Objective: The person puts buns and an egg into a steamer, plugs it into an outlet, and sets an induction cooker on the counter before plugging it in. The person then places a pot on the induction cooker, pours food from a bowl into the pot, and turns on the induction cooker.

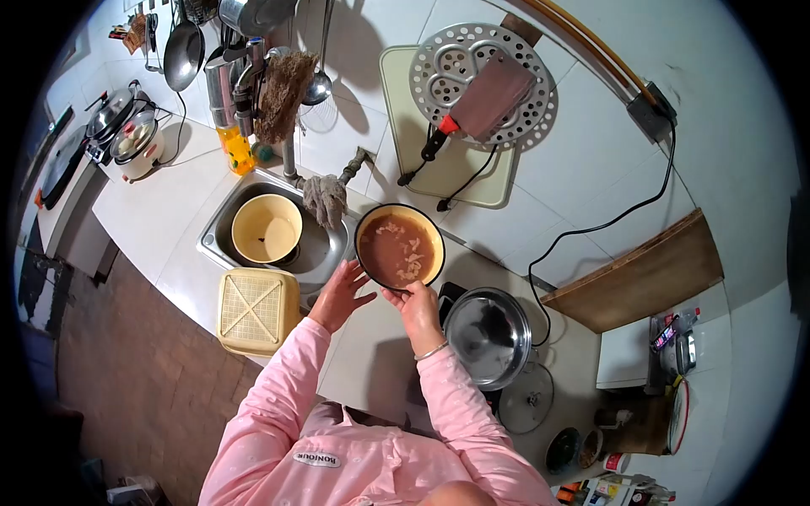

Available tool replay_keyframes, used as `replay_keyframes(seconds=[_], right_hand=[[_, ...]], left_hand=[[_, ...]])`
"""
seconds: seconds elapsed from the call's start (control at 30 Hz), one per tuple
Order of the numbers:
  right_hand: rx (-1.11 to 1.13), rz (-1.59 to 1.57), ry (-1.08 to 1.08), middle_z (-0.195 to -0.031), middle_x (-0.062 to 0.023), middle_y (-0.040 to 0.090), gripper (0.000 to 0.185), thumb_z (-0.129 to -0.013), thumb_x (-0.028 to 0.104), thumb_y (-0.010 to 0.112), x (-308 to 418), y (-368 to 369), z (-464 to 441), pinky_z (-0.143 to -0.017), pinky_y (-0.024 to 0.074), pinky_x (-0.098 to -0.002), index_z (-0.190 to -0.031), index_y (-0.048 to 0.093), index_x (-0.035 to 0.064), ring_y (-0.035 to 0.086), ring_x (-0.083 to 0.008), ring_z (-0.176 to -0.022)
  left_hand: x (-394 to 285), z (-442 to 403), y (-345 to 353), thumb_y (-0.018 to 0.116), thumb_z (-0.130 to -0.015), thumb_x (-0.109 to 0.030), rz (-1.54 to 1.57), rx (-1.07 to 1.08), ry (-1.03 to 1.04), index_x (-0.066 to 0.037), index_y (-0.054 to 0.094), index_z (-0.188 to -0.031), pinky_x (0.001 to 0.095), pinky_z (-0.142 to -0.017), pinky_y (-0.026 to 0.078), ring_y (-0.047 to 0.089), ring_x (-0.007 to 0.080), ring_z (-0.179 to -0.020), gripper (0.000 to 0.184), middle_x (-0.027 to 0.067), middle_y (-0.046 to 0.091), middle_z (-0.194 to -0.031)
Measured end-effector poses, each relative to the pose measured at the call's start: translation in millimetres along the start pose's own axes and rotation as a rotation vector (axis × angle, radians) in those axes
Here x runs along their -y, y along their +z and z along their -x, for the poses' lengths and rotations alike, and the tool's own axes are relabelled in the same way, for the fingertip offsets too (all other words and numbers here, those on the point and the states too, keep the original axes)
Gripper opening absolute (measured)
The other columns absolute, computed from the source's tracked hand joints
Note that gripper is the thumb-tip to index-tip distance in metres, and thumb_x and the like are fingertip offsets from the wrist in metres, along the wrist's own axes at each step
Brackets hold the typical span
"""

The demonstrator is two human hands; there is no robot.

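A dark-rimmed bowl (395, 244) of reddish-brown liquid with pale pieces in it is held over the counter, beside the sink. My right hand (413, 312) grips its near rim, thumb on top. At the bowl's lower left, my left hand (339, 295) has its fingers spread; whether the fingertips touch the bowl I cannot tell. In the sink (316, 268) stands a cream-coloured basin (267, 229) with a little dark matter at its bottom. A yellowish plastic basket (257, 312) rests upside down at the sink's front edge.
Right of my right hand stands a lidded metal pot (487, 337), with a glass lid (526, 398) beside it. A cleaver (494, 97) and a perforated steamer plate (430, 63) hang on the wall. A wooden board (641, 274) leans at the right. A black cord (582, 232) loops down the wall.
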State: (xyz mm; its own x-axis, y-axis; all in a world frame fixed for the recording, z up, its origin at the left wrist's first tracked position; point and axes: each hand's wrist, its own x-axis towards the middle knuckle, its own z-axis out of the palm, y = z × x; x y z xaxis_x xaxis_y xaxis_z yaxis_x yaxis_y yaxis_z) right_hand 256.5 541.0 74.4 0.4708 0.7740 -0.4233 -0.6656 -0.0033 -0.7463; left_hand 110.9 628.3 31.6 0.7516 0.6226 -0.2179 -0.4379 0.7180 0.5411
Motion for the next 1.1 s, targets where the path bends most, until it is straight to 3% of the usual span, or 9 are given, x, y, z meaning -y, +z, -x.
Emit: replay_keyframes(seconds=[0.2,0.3,0.6,0.73,0.83,0.9,1.0,1.1], right_hand=[[0.070,0.053,0.034,-0.094,-0.0184,0.061,0.028,-0.082,0.007,0.038,24.9,0.1,43.2,-0.069,0.0561,-0.0321,-0.099,0.052,-0.0100,0.064,-0.0252,-0.077],[0.116,0.072,0.034,-0.100,-0.0193,0.060,0.031,-0.082,0.007,0.039,34.5,-8.9,60.2,-0.075,0.0547,-0.0353,-0.105,0.049,-0.0107,0.063,-0.0269,-0.085],[0.161,0.061,-0.013,-0.094,-0.0178,0.062,0.029,-0.085,0.009,0.039,62.5,-43.0,113.7,-0.073,0.0549,-0.0329,-0.102,0.052,-0.0098,0.064,-0.0240,-0.081],[0.254,0.063,-0.032,-0.099,-0.0154,0.061,0.030,-0.089,0.017,0.043,76.7,-74.0,131.2,-0.078,0.0526,-0.0342,-0.109,0.049,-0.0051,0.063,-0.0238,-0.087],[0.210,0.016,-0.058,-0.107,-0.0136,0.057,0.031,-0.091,0.019,0.042,90.5,-90.3,153.7,-0.080,0.0512,-0.0351,-0.115,0.045,-0.0014,0.063,-0.0255,-0.090],[0.171,0.041,-0.140,-0.115,-0.0180,0.055,0.038,-0.092,0.022,0.043,95.5,-113.9,167.8,-0.083,0.0498,-0.0373,-0.122,0.043,-0.0015,0.061,-0.0297,-0.095],[0.072,0.154,-0.254,-0.118,-0.0203,0.054,0.042,-0.091,0.022,0.045,106.7,-155.8,198.3,-0.080,0.0498,-0.0353,-0.124,0.043,-0.0038,0.062,-0.0272,-0.091],[-0.082,0.175,-0.304,-0.112,-0.0187,0.058,0.037,-0.092,0.019,0.043,108.5,-202.7,226.2,-0.075,0.0512,-0.0314,-0.120,0.046,-0.0054,0.063,-0.0227,-0.085]], left_hand=[[2.3,18.7,40.3,0.048,-0.088,-0.046,-0.016,0.121,-0.009,-0.012,0.041,-0.127,0.0464,-0.095,0.038,0.044,0.0214,-0.117,0.053,0.0072,0.045,-0.128],[6.4,27.6,49.3,0.049,-0.088,-0.043,-0.064,0.113,-0.011,-0.010,0.041,-0.127,0.0459,-0.096,0.038,0.047,0.0225,-0.115,0.052,0.0085,0.047,-0.127],[39.8,46.5,87.0,0.055,-0.085,-0.036,-0.057,0.140,-0.016,-0.006,0.041,-0.126,0.0451,-0.098,0.036,0.048,0.0240,-0.115,0.053,0.0108,0.049,-0.125],[60.3,48.4,103.6,0.057,-0.084,-0.036,-0.043,0.119,-0.050,-0.006,0.043,-0.125,0.0425,-0.096,0.038,0.050,0.0230,-0.112,0.053,0.0105,0.050,-0.124],[74.2,46.3,115.0,0.057,-0.084,-0.033,0.014,0.135,-0.106,-0.010,0.047,-0.118,0.0387,-0.092,0.040,0.050,0.0193,-0.108,0.042,0.0068,0.053,-0.116],[79.2,48.6,126.8,0.058,-0.083,-0.033,-0.041,0.128,-0.096,-0.011,0.046,-0.118,0.0368,-0.088,0.041,0.050,0.0189,-0.107,0.044,0.0055,0.053,-0.117],[91.3,43.9,132.5,0.057,-0.083,-0.032,-0.046,0.166,-0.086,-0.011,0.045,-0.120,0.0377,-0.088,0.043,0.050,0.0198,-0.109,0.044,0.0044,0.051,-0.120],[105.8,37.1,133.0,0.056,-0.084,-0.030,-0.056,0.202,-0.082,-0.010,0.044,-0.120,0.0401,-0.091,0.042,0.049,0.0216,-0.111,0.043,0.0055,0.050,-0.121]])
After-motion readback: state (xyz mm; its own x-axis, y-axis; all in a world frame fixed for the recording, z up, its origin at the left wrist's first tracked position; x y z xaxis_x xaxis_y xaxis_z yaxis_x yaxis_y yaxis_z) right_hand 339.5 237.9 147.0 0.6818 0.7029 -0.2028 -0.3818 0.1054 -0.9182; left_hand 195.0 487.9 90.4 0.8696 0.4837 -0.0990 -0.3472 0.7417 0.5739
